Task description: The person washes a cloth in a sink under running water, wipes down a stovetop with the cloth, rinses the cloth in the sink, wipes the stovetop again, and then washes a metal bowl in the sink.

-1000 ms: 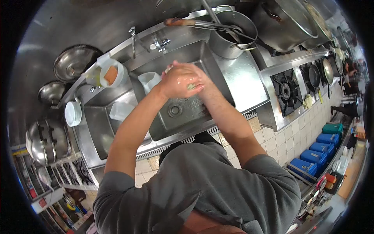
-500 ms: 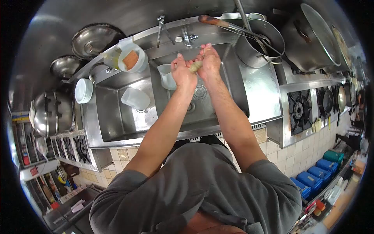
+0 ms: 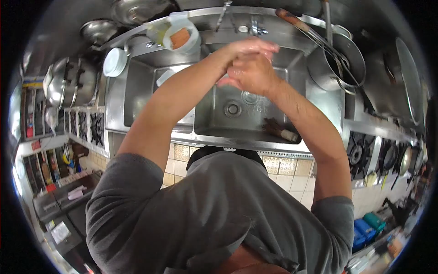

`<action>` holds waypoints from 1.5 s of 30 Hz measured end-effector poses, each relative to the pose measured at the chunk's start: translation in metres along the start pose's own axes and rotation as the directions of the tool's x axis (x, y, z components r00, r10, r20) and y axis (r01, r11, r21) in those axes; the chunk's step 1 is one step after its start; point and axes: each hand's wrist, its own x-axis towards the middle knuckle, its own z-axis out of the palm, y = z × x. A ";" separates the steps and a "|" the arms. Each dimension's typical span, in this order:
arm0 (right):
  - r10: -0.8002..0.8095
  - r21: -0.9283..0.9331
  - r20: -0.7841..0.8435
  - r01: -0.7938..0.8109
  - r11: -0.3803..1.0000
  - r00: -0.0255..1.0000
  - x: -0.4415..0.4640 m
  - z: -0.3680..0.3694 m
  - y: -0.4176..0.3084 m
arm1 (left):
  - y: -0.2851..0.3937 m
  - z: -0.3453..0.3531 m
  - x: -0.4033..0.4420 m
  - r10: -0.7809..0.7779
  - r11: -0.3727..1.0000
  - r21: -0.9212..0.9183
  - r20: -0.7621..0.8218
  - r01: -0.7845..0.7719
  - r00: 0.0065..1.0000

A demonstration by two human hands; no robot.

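Both wet hands are together above the right-hand basin of the metal sink [image 3: 210,121]. My left hand [image 3: 254,47] lies on top with its fingers stretched out. Just below and against it, my right hand [image 3: 251,74] has its fingers curled; whatever lies between the palms is hidden. Behind the hands stands the tap [image 3: 258,26]. A brush-like thing with a pale handle end [image 3: 289,135] lies in the basin's near right corner. A drain [image 3: 232,108] shows below the hands.
A clear plastic jug [image 3: 193,40] holding an orange-brown block [image 3: 179,38] stands behind the left basin. White lids [image 3: 115,62] are stacked at the left corner. A pot [image 3: 319,68] with long-handled tools [image 3: 315,36] is on the right. Burners [image 3: 358,154] lie beyond it.
The view has shifted, so the sink sits farther right. My hands have come from side by side to one over the other, and the pale greenish lump between them is out of sight.
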 end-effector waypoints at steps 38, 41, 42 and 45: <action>0.423 0.465 0.670 -0.789 0.401 0.610 0.198 0.396 -0.545 | -0.443 -0.035 -0.735 0.295 0.179 -0.137 -0.937 -0.974 0.186; 0.446 0.632 0.499 -0.664 0.400 0.743 0.199 0.453 -0.554 | -0.443 -0.023 -0.782 0.190 0.448 -0.323 -0.877 -0.834 0.442; 0.404 0.609 0.490 -0.635 0.475 0.773 0.209 0.458 -0.565 | -0.453 -0.034 -0.786 0.168 0.468 -0.406 -0.832 -0.785 0.530; 0.285 0.620 0.520 -0.585 0.523 0.806 0.250 0.482 -0.594 | -0.460 -0.069 -0.807 0.200 0.429 -0.293 -0.892 -0.855 0.406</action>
